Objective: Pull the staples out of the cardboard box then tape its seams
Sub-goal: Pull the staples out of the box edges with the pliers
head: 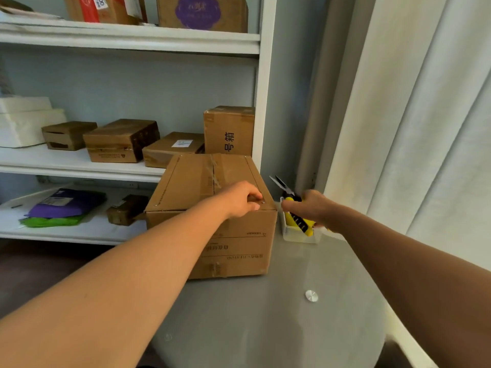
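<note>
The left hand (pixel 240 199) rests with curled fingers on the near right top edge of the cardboard box (pixel 212 216) on the grey table (pixel 279 314), and just right the right hand (pixel 310 208) grips yellow pliers (pixel 292 208) over a clear bin (pixel 300 235).

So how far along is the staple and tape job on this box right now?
Early. Nothing looks done: staples still show at the near corners of the cardboard box. In hand: the left hand rests curled on the box top by a staple, and the right hand holds yellow-handled pliers over a clear bin. Left: pulling the staples, then fresh taping; no tape roll is visible.
</note>
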`<state>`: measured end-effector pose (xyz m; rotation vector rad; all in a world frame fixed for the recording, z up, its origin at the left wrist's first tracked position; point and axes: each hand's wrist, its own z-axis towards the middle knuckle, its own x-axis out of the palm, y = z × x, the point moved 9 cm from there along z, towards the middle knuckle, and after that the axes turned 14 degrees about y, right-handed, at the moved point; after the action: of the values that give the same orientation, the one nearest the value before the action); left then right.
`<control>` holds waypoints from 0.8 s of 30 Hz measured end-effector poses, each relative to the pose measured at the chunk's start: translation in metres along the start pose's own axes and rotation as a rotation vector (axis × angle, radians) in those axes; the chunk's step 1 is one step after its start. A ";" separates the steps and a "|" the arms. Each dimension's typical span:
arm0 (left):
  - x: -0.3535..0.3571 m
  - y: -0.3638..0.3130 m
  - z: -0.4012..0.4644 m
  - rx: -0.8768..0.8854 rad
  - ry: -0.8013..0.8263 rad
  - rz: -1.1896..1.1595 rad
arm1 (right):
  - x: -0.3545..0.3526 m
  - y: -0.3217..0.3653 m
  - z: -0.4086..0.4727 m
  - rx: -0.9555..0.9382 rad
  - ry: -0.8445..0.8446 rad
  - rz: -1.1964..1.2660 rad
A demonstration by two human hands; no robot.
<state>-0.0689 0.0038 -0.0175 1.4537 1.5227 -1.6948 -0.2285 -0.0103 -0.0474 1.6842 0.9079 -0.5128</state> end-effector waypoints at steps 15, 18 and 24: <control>0.005 -0.001 0.004 -0.011 0.020 -0.036 | -0.001 0.030 -0.028 -0.079 -0.060 -0.745; 0.004 -0.001 0.004 -0.005 0.014 -0.039 | -0.001 0.033 -0.033 -0.109 -0.091 -0.809; 0.004 0.002 0.004 0.033 0.026 -0.086 | -0.006 0.034 -0.035 -0.165 -0.114 -0.856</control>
<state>-0.0708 0.0007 -0.0228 1.4510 1.5989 -1.7652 -0.2095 0.0171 -0.0112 1.0444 1.5297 -1.0513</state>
